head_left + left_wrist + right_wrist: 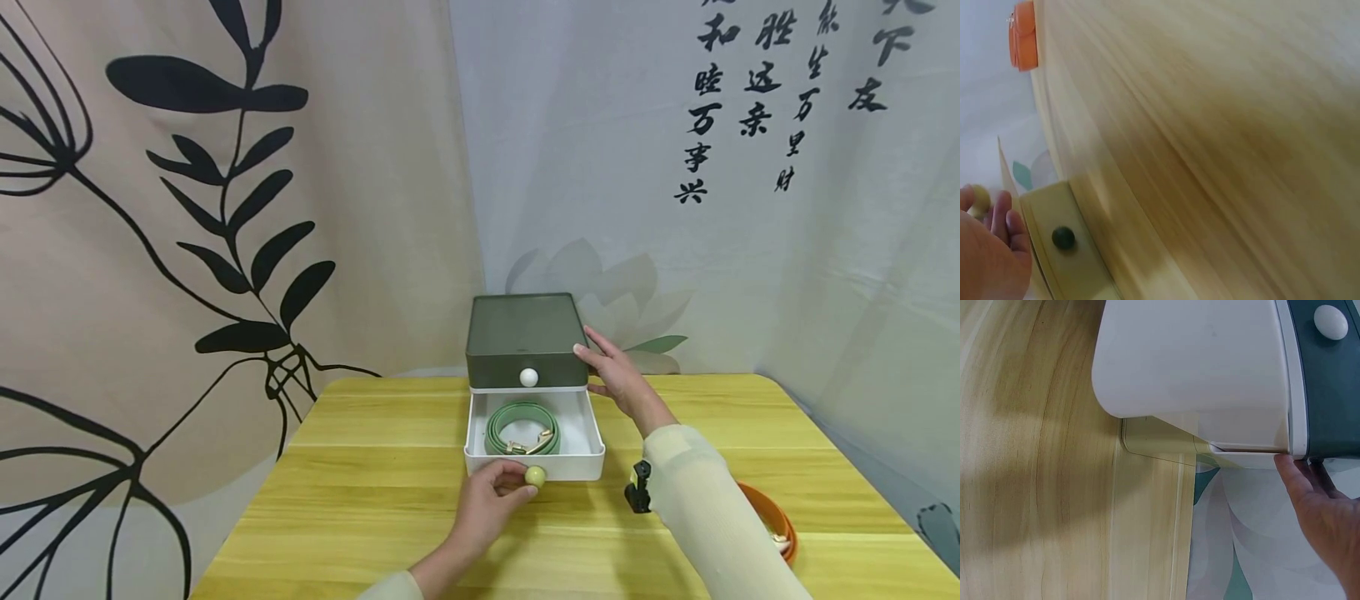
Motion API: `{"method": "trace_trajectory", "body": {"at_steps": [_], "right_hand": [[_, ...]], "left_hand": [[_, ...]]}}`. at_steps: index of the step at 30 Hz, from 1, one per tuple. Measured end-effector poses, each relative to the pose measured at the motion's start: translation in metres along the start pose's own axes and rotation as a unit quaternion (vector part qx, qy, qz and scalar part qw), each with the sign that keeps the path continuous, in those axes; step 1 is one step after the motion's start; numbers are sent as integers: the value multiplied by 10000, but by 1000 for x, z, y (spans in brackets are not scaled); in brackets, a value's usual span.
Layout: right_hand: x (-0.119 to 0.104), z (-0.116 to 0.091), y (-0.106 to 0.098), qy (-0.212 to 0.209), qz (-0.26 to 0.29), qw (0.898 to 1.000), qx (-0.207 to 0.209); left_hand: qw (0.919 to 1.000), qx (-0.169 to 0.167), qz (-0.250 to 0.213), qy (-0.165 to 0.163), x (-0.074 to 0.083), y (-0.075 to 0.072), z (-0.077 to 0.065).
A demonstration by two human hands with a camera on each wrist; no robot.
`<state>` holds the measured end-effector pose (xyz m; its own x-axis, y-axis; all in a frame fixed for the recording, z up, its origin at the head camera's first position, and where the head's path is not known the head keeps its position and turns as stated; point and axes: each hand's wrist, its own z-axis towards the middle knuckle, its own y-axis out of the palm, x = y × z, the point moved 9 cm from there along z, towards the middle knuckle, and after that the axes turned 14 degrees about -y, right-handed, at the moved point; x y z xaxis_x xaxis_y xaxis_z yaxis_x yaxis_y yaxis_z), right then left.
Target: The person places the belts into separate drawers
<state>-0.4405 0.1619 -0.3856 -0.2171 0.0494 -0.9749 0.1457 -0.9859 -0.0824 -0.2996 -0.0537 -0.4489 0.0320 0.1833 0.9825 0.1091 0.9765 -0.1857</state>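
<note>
A small drawer box (523, 325) has a dark green top tier with a white knob (528, 377). Below it, the white drawer (588, 417) stands pulled out, with a coiled green belt (491, 433) with gold-coloured metal parts inside. At the drawer's front, my left hand (483, 508) pinches its yellow-green knob (536, 476) between thumb and fingers. My right hand (618, 379) rests against the box's right side, its fingers fairly straight. In the left wrist view, a beige drawer front (1088, 265) with a dark green knob (1063, 237) shows beside the left hand.
A wooden table (360, 467) carries the box near its far edge, close to a printed curtain (390, 183). An orange bowl (786, 525), partly behind the right sleeve, holds pale things. The left wrist view shows an orange bag (1024, 37) at the table's edge.
</note>
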Motion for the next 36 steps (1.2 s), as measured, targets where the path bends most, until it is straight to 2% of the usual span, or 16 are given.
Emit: {"method": "trace_trajectory", "body": {"at_steps": [6,15,28,36], "right_hand": [[0,0,1,-5,28,10000,1],[2,0,0,21,85,10000,12],[2,0,1,69,112,9999,16],[2,1,0,38,128,9999,-22]], "left_hand": [[9997,76,-207,-94,-5,0,4],[9997,178,-53,-138,-2,1,7],[9990,390,-225,-42,0,0,24],[9977,607,-297,-22,-4,1,39]]}}
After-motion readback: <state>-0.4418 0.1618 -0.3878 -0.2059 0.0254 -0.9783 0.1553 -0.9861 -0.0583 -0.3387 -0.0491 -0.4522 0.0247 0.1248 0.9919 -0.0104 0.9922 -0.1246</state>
